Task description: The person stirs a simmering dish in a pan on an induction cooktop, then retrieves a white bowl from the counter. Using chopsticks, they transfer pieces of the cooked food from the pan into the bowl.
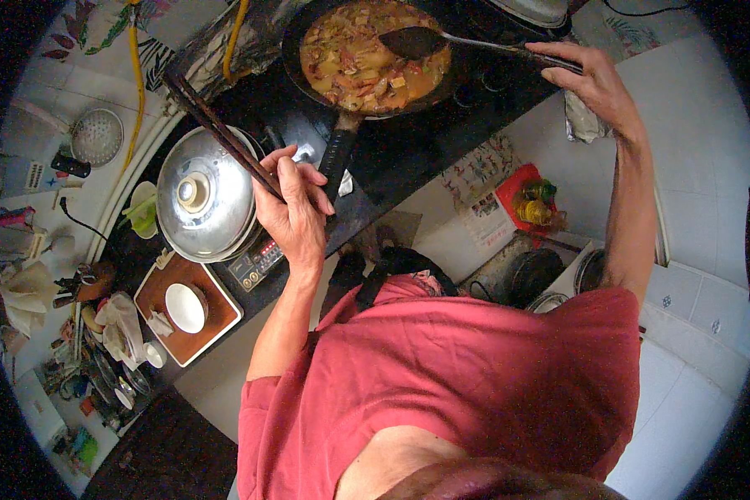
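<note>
A pair of dark wooden chopsticks point(225, 139) is gripped in my left hand point(297, 212), their tips pointing up and left past the lidded pot. The fingers of that hand overlap the black wok handle point(337, 156); I cannot tell whether they touch it. My right hand point(600, 87) holds the handle of a cooking spatula point(412, 42), and its dark blade rests on the stewed food point(362, 69) in the wok. Chopped pieces lie there in reddish-orange sauce. Left of the wok handle stands a pot covered by a shiny metal lid point(215, 209) with a pale knob.
An induction cooker panel point(254, 270) shows beneath the lidded pot. A white bowl point(186, 308) sits on a brown board point(181, 350) with a white rim. Yellow hose point(139, 81) runs along the wall. Lower right, a red plastic container point(515, 181) holds bottles.
</note>
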Available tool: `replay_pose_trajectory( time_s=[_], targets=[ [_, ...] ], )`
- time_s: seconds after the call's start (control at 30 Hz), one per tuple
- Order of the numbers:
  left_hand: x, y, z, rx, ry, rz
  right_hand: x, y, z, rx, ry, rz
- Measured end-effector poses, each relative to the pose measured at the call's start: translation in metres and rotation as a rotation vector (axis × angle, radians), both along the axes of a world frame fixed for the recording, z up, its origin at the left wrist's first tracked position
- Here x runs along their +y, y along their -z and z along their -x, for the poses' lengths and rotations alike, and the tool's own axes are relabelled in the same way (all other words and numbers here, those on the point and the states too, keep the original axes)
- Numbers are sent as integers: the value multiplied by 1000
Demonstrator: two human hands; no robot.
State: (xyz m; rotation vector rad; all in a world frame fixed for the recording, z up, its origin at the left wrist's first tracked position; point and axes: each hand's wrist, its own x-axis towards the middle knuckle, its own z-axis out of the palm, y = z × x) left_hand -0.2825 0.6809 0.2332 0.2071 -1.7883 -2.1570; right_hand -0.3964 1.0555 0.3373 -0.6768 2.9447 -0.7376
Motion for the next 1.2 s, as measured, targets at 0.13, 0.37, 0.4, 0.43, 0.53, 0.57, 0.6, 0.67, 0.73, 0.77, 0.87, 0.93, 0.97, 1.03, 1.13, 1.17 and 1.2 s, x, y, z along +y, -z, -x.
replay_pose_trajectory(
  time_s=[0.13,0.37,0.4,0.43,0.53,0.57,0.6,0.67,0.73,0.77,0.87,0.93,0.97,1.03,1.13,1.17,1.2],
  targets=[
    [-1,2,1,5,4,-4,-6,-4,-9,-160,180,139],
    [-1,3,2,13,0,-1,-16,15,-10,-40,90,104],
    [-1,3,1,13,0,-1,-20,14,-11,-89,95,94],
    [-1,3,1,14,0,-1,-23,14,-11,-138,101,84],
    [-1,4,2,22,0,-12,-28,15,-10,-78,99,148],
    [-1,4,2,22,0,-14,-27,17,-10,-73,129,167],
    [0,3,2,24,-2,-16,-26,19,-10,-68,157,187],
    [0,2,1,11,-5,-14,-26,23,-8,-27,181,175],
    [-1,1,1,-14,-3,-7,-26,25,-8,44,175,110],
    [-1,1,2,-8,-3,-6,-24,28,-7,39,136,131],
    [-1,2,1,1,-9,1,-20,35,-3,40,77,178],
    [-1,3,1,-6,-11,4,-24,35,-5,88,120,176],
    [-1,2,1,-13,-13,0,-25,35,-4,124,139,171],
    [0,0,1,-18,-13,-9,-21,41,3,244,162,137],
    [-1,5,1,17,-6,-19,-16,55,18,406,187,47],
    [0,4,1,16,-1,-26,-13,62,22,401,198,16],
    [0,3,1,13,0,-29,-13,68,26,393,205,-11]
  ],
)
